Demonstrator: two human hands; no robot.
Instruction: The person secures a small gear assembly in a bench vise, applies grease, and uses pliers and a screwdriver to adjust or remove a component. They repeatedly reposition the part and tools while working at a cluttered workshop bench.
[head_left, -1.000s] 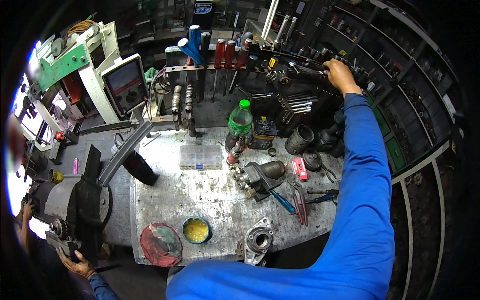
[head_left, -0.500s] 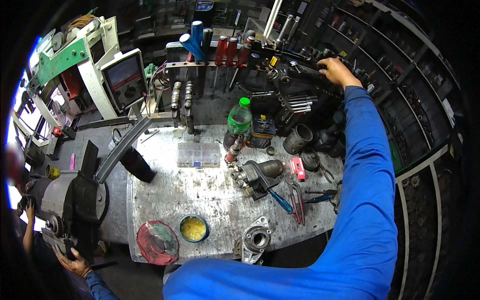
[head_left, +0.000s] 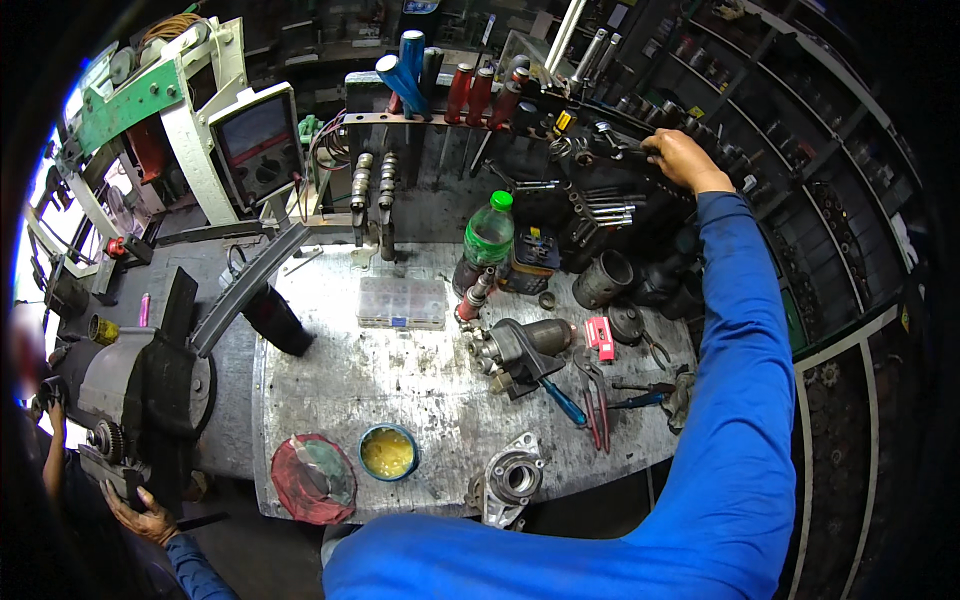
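My right hand [head_left: 688, 162] reaches to the tool rack at the far right, its fingers curled over the end of a dark-handled wrench [head_left: 610, 140] with a shiny head. How firmly they grip is partly hidden. At the lower left, my left hand [head_left: 143, 514] lies against a dark metal block [head_left: 98, 468], thumb and fingers spread apart. A toothed gear [head_left: 108, 440] sits just above that block. Below my right hand, several combination wrenches [head_left: 605, 210] hang in a row. Red-handled screwdrivers [head_left: 480, 97] and blue-handled tools [head_left: 403, 75] stand in the rack.
On the metal bench lie a starter motor [head_left: 530, 350], pliers [head_left: 597, 400], a metal housing [head_left: 515, 480], a grease tub [head_left: 388, 453] and a red mesh cloth [head_left: 312, 478]. A green-capped bottle [head_left: 488, 235] stands behind them. Another person's hand [head_left: 50, 395] shows far left.
My right hand has come slightly lower and nearer at the rack, with its fingers curled over the wrench's end. The whole view has shifted a little. My left hand stays at the block.
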